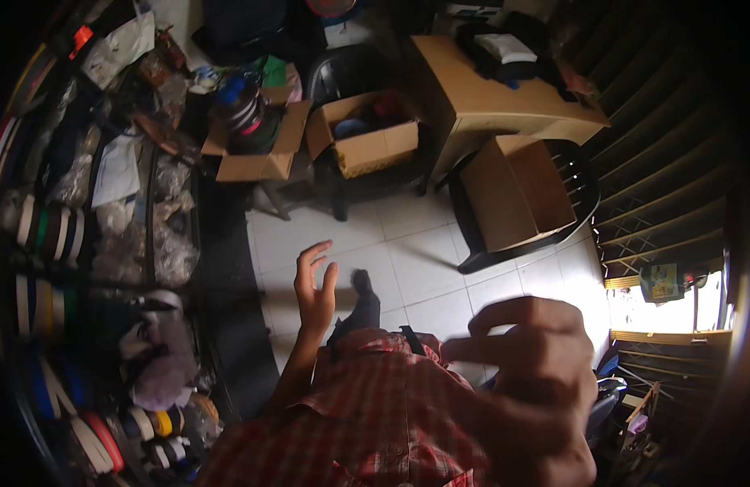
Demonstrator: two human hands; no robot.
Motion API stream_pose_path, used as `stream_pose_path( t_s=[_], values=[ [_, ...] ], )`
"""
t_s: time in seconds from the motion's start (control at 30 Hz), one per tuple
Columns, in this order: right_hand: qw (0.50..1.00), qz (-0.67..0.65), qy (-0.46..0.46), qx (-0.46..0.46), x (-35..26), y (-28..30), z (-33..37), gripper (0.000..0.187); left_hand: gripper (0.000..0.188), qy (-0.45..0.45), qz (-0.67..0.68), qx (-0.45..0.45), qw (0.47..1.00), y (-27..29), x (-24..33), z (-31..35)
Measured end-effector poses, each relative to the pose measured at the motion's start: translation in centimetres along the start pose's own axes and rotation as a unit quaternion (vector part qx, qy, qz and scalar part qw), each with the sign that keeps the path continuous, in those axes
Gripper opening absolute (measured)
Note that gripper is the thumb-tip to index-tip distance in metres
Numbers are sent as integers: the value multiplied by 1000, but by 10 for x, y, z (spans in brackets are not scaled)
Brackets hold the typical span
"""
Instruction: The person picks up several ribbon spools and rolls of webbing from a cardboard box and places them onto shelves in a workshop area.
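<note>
My left hand (316, 294) is raised over the tiled floor, its fingers loosely bent and apart, with nothing in it. Much closer and larger, my right hand (531, 357) is lifted at the lower right. Its fingers curl in toward the palm, a little blurred, and no object shows in them. Between the arms is the red checked shirt (383, 406) I wear. One dark shoe (361, 282) of mine stands on the floor just right of my left hand. Neither hand touches any of the boxes or chairs.
Shelves with ribbon rolls (50, 231) and plastic-wrapped goods (172, 252) line the left. Ahead, open cardboard boxes (375, 150) hold assorted items. A brown box (517, 195) sits on a black chair (584, 174) before a wooden desk (472, 81). A slatted metal shutter (659, 154) spans the right.
</note>
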State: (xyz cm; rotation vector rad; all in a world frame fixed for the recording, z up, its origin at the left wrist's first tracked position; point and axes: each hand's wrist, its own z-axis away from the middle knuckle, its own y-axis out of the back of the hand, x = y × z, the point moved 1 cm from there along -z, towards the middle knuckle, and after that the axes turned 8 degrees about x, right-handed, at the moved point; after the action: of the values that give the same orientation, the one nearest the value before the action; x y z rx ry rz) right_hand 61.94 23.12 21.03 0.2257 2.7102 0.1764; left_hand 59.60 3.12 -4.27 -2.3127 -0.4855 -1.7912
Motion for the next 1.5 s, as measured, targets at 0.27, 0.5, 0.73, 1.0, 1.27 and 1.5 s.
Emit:
stream_pose_path(
  t_s=[0.27, 0.5, 0.73, 1.0, 1.27, 1.5],
  values=[
    [946, 129, -222, -196, 214, -6, 29, 6, 14, 7, 30, -164, 986, -80, -27, -142],
    [873, 28, -474, -112, 337, -27, 76, 9, 11, 47, 34, -165, 985, -105, -63, -221],
    [841, -33, -520, -144, 518, -25, 93, 10, 29, 199, 27, -118, 972, -129, -138, -280],
    [814, 353, -392, -244, 826, 34, 164, 39, 19, 291, -42, -75, 953, -232, -234, -372],
    [778, 499, -276, -261, 1010, 58, 149, 56, 20, 334, -97, -201, 916, -362, -402, -482],
    [825, 449, -301, -162, 1028, 58, 135, 54, 68, 160, -388, -159, 894, -454, -568, -561]
  ],
)
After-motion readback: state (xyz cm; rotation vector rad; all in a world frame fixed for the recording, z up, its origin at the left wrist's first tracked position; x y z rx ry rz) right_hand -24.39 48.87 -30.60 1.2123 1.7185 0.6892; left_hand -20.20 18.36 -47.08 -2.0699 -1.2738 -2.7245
